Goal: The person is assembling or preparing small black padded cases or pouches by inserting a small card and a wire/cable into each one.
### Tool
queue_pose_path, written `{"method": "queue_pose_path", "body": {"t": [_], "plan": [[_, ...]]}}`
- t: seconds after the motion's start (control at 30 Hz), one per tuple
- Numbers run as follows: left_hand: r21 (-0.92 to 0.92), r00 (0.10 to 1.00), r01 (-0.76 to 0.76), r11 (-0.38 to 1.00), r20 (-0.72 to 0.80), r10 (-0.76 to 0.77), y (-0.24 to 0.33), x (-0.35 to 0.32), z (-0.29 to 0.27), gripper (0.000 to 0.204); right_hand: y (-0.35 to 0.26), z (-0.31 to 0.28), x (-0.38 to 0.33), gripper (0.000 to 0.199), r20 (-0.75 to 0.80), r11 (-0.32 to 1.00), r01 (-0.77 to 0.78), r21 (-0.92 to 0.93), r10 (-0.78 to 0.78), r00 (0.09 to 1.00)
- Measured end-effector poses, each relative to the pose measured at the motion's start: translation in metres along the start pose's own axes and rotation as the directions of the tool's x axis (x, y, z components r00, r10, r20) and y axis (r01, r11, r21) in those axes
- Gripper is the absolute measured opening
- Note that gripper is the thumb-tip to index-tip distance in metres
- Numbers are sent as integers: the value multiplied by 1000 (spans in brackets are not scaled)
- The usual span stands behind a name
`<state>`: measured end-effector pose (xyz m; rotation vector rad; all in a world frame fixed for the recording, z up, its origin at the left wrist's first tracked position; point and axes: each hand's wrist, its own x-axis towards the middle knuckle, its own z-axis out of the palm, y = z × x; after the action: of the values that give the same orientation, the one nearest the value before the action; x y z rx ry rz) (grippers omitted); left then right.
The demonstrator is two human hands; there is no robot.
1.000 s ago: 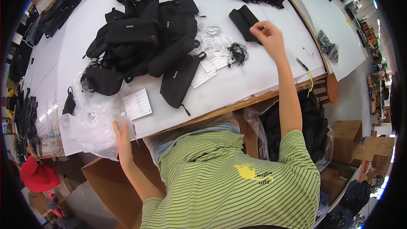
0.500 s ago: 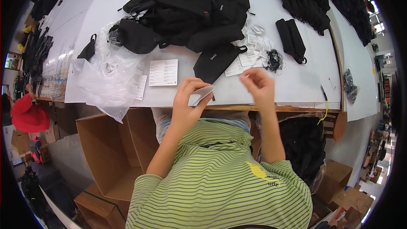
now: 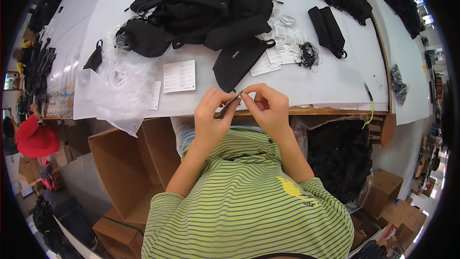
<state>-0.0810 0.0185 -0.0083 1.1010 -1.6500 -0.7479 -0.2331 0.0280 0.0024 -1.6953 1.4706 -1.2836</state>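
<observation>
Change: I see both hands now drawn in together at the bench (image 3: 335, 86) edge, just below the black pouch (image 3: 238, 62).
Left hand (image 3: 211, 115): pinching a small dark tag (image 3: 229, 106).
Right hand (image 3: 268, 108): fingertips nipping the tag's top end.
Meaning: I judge fine fitting work has begun.

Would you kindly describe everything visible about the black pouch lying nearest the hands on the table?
The black pouch is a flat, oblong bag that looks like soft fabric, with a small pale mark on its face. It lies tilted on the white table, its narrow lower end pointing toward the hands. A thin black loop shows at its upper right corner. Its upper end meets the heap of similar black bags, and white paper cards lie along its right side.
</observation>
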Motion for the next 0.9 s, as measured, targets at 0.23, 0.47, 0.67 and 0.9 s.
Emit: {"method": "queue_pose_path", "body": {"t": [0.23, 0.47, 0.67, 0.9], "plan": [[-195, 990, 45, 980, 143, -17, -3, -3, -15, 5, 9, -15, -1, 11, 163, 948, -156, 277, 113, 980], [-450, 839, 493, 744, 471, -271, -12, -8, -17, 6, 13, -17, -5, 11, 339, 937, -258, 234, 170, 925], [-364, 903, 330, 871, 390, -179, -12, -3, -14, 5, 16, -13, -5, 12, 325, 909, -283, 307, 179, 929], [-292, 943, 210, 933, 314, -114, -11, -6, -4, 5, 23, -14, -4, 10, 467, 733, -493, 468, 269, 843]]}}
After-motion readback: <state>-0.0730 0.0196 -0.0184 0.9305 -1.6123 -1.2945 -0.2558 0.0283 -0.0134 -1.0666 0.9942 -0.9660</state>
